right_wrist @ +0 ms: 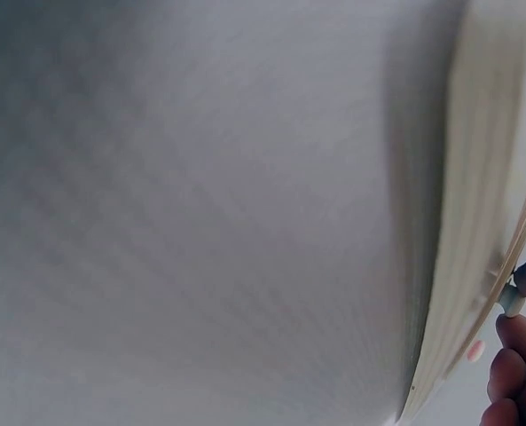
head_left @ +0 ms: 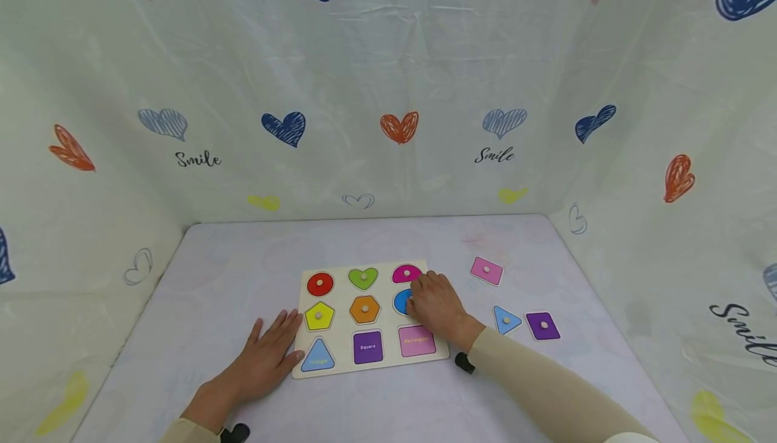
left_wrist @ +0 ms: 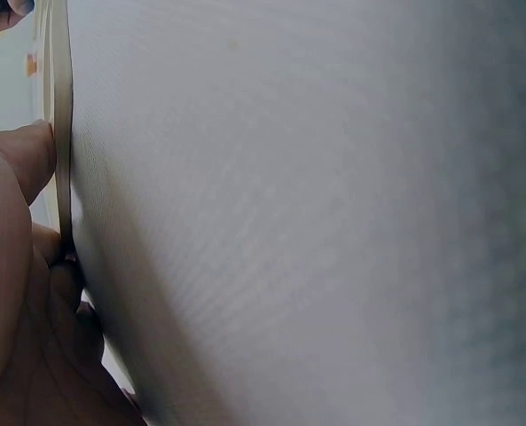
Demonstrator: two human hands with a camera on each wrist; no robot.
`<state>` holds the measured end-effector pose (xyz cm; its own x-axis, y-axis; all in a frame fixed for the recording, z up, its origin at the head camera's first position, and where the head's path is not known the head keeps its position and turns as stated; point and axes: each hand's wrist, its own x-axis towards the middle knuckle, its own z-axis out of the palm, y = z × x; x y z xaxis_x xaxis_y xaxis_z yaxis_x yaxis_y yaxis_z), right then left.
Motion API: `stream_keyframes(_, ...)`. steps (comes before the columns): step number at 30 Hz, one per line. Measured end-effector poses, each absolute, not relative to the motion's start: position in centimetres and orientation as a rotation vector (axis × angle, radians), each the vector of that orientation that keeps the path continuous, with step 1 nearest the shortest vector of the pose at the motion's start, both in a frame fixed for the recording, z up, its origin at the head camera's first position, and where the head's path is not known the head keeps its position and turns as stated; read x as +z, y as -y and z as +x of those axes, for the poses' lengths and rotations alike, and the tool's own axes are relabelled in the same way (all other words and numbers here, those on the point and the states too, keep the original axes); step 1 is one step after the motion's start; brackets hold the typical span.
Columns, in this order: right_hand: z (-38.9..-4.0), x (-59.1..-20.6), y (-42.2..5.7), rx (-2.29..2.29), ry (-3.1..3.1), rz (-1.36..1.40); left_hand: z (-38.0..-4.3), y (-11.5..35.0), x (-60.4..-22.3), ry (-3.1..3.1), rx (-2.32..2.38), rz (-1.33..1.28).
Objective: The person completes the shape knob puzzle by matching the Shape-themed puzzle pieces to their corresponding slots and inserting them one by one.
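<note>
A pale shape puzzle board [head_left: 388, 355] lies on the table. My left hand [head_left: 267, 357] rests at its left edge with fingers extended; in the left wrist view the thumb [left_wrist: 32, 155] touches the board's side. Over the right side is my right hand [head_left: 442, 308], partly covering a blue puzzle piece [head_left: 400, 301]. In the right wrist view its thumb and finger pinch that piece's small knob [right_wrist: 511, 300], and the piece's edge stands tilted above the board. Knobbed pieces sit in the upper rows, including a magenta half-circle [head_left: 405, 272] and an orange hexagon [head_left: 365, 309].
Triangle [head_left: 318, 357], square [head_left: 367, 347] and rectangle [head_left: 417, 342] spaces along the near row show printed words. Loose on the table at right lie a pink rectangle [head_left: 487, 271], a light-blue triangle [head_left: 506, 320] and a purple square [head_left: 543, 326]. A heart-print curtain [head_left: 340, 65] surrounds the table.
</note>
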<state>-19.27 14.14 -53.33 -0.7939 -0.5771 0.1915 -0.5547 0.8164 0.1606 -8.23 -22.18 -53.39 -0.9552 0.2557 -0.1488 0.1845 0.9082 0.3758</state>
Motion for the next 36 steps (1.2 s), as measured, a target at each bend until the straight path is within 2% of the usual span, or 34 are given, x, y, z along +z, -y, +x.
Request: stream_keyframes(36, -19.05, -53.36, -13.96, -0.180, 2.797, 0.861, -8.31, 22.20, -53.62, -2.865, 0.536, 0.319)
